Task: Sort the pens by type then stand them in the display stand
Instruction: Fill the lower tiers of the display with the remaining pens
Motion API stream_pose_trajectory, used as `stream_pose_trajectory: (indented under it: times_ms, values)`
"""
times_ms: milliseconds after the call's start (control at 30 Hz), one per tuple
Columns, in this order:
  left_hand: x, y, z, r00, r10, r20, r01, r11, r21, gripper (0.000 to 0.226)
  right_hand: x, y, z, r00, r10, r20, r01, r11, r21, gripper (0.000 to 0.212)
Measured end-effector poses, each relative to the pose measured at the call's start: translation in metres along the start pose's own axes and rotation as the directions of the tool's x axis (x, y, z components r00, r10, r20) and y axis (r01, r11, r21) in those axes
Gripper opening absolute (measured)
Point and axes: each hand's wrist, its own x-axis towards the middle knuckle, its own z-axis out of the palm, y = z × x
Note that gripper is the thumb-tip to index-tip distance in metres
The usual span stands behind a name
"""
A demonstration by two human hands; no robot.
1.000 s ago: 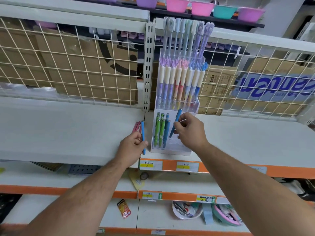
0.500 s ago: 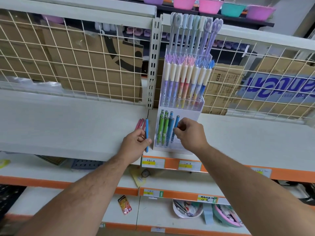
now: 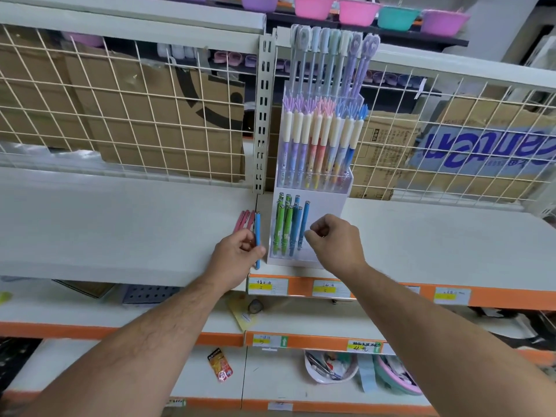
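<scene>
1. Where a white shelf (image 3: 120, 230) crosses the middle of the frame, a tiered display stand (image 3: 326, 203) sits at centre. Its front tier holds green pens (image 3: 281, 227) and standing blue pens (image 3: 304, 224), all upright.
2. The left hand (image 3: 237, 254), just left of the stand, has its fingers curled round a loose blue pen (image 3: 257, 233) and several pink pens (image 3: 245, 219). Their long axes run up the frame, nearly parallel to the pens in the stand.
3. The right hand (image 3: 334, 245) is at the right side of the front tier. Its fingers are curled in, thumb near forefinger, and seem to hold nothing. The tips lie just beside the rightmost standing blue pen.
4. The loose blue pen lies left of the right hand's fingers, with the filled part of the tier between them. The left hand already grips it, while the free space in the tier appears to be on the right. The pen probably needs to travel rightward with little turning.
</scene>
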Motion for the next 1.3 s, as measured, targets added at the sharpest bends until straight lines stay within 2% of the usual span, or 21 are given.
stream_pose_trajectory:
  times_ms: [167, 333, 500, 567, 667, 733, 800, 900, 1300]
  values:
    - [-0.009, -0.002, 0.002, 0.998, 0.069, -0.001, -0.069, 0.998, -0.007, 0.018, -0.02, -0.013, 0.006, 0.992, -0.097, 0.077, 0.092, 0.993, 0.07, 0.02]
    - [-0.014, 0.005, 0.009, 0.985, 0.169, 0.047, -0.169, 0.986, -0.003, 0.025, -0.028, -0.029, 0.019, 0.979, -0.156, 0.135, 0.125, 0.97, 0.209, 0.006]
    - [-0.019, 0.016, 0.009, 0.964, 0.244, 0.104, -0.248, 0.969, 0.023, 0.021, -0.031, -0.037, 0.019, 0.975, -0.17, 0.144, 0.132, 0.961, 0.243, 0.015]
    - [-0.018, 0.018, 0.004, 0.951, 0.269, 0.154, -0.288, 0.951, 0.112, 0.014, -0.032, -0.037, 0.014, 0.977, -0.16, 0.141, 0.121, 0.961, 0.248, 0.017]
    - [-0.01, 0.011, -0.012, 0.93, 0.339, 0.14, -0.366, 0.842, 0.397, 0.005, -0.024, -0.036, -0.004, 0.993, -0.09, 0.08, 0.069, 0.97, 0.233, 0.016]
    - [0.0, -0.002, -0.026, 0.938, 0.34, 0.074, -0.312, 0.725, 0.614, 0.006, -0.016, -0.034, -0.019, 0.999, -0.045, 0.018, 0.041, 0.975, 0.216, 0.015]
    - [0.007, -0.02, -0.036, 0.965, 0.26, 0.021, -0.192, 0.654, 0.732, 0.015, -0.008, -0.032, -0.031, 0.999, -0.011, -0.039, 0.019, 0.975, 0.221, 0.015]
    - [0.012, -0.042, -0.04, 0.989, 0.149, -0.021, -0.084, 0.661, 0.746, 0.026, 0.002, -0.031, -0.041, 0.996, 0.001, -0.094, 0.02, 0.975, 0.222, 0.016]
    - [0.015, -0.054, -0.04, 0.988, 0.151, -0.03, -0.078, 0.66, 0.748, 0.026, 0.007, -0.026, -0.021, 0.998, -0.055, -0.025, 0.056, 0.995, 0.079, 0.013]
